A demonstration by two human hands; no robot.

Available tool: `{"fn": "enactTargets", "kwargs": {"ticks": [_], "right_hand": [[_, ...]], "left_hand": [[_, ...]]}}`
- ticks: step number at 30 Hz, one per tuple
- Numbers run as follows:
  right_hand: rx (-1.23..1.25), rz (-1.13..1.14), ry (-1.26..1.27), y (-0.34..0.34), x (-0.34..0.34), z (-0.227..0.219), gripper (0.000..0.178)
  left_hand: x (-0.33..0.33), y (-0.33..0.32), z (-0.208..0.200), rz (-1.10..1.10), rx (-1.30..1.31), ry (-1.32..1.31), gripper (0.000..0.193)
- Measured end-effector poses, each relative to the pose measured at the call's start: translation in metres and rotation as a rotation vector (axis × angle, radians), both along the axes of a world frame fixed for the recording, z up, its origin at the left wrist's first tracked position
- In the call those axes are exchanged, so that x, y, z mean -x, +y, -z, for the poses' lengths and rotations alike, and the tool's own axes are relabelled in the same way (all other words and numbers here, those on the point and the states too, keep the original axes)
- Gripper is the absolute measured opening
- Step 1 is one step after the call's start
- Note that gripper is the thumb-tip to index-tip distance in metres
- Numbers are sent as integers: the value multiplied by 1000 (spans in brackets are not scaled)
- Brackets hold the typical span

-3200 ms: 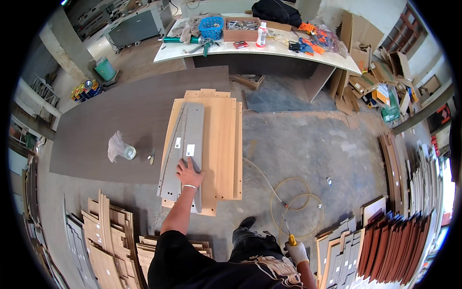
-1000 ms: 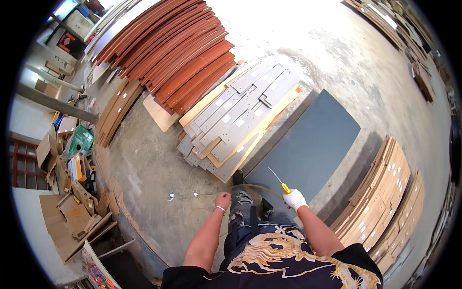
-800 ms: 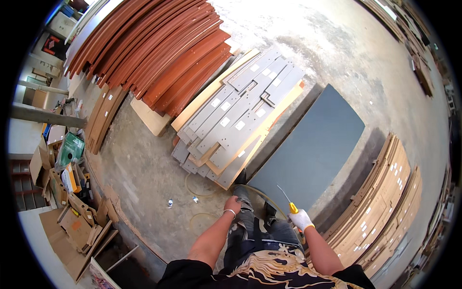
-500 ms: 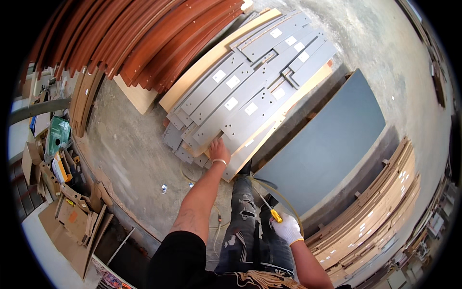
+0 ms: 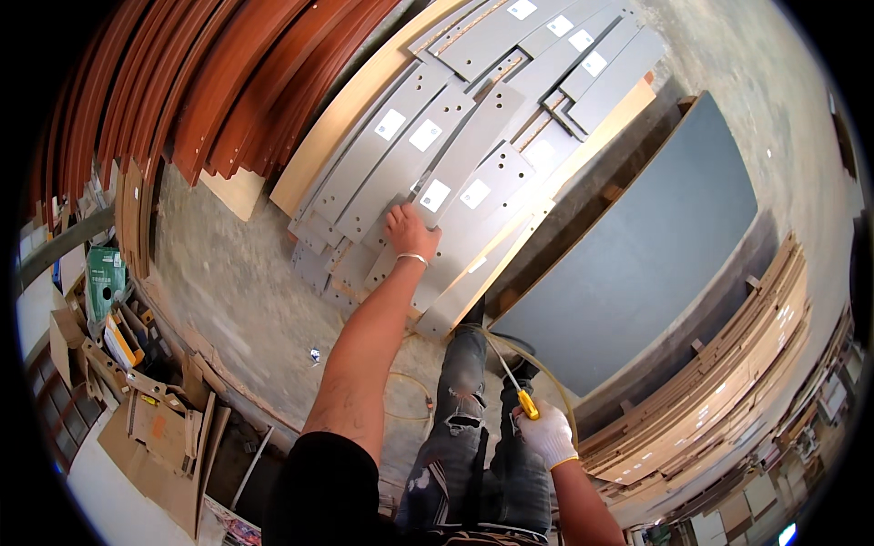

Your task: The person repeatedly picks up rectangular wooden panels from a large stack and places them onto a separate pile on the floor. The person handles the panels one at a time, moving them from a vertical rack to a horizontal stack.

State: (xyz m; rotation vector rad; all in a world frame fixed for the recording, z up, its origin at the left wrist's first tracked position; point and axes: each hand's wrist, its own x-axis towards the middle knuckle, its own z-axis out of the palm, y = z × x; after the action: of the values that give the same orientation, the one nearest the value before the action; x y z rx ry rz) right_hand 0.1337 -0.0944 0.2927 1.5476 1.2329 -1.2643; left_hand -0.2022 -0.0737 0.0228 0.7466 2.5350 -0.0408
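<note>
My bare left hand (image 5: 411, 232), with a pale band at the wrist, grips the near end of a narrow grey panel (image 5: 469, 150) that has drilled holes and a white label. This panel lies at a slight angle over its neighbours on a broad stack of grey panels (image 5: 369, 187). Its underside and my fingertips are partly hidden. In my right hand (image 5: 546, 435), which wears a white knit glove, is a screwdriver (image 5: 527, 403) with a yellow handle. Its long shaft points up and left, over my legs and away from the stack.
Red-brown curved-looking boards (image 5: 205, 100) stand at the far left. A large dark grey board (image 5: 637, 246) lies right of the stack, with brown panels (image 5: 710, 391) beyond it. Flattened cardboard (image 5: 164, 437) is at the left. A thin hose (image 5: 555, 382) runs by my feet.
My left hand has moved forward over the stack, and the narrow grey panel has shifted and turned out of line with those beside it. My right hand still holds the screwdriver.
</note>
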Motion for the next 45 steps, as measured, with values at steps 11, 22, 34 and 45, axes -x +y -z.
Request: {"fn": "enactTargets", "kwargs": {"ticks": [11, 22, 34, 45], "right_hand": [[13, -103, 23, 6, 21, 13, 33], [46, -196, -13, 0, 40, 11, 37], [56, -185, 26, 1, 50, 17, 40], [68, -165, 8, 4, 37, 19, 40]], "left_hand": [[79, -15, 5, 183, -194, 234, 90], [65, 22, 0, 17, -27, 33, 83], [51, 40, -12, 35, -10, 77, 65], [-14, 17, -18, 105, -102, -25, 55]]}}
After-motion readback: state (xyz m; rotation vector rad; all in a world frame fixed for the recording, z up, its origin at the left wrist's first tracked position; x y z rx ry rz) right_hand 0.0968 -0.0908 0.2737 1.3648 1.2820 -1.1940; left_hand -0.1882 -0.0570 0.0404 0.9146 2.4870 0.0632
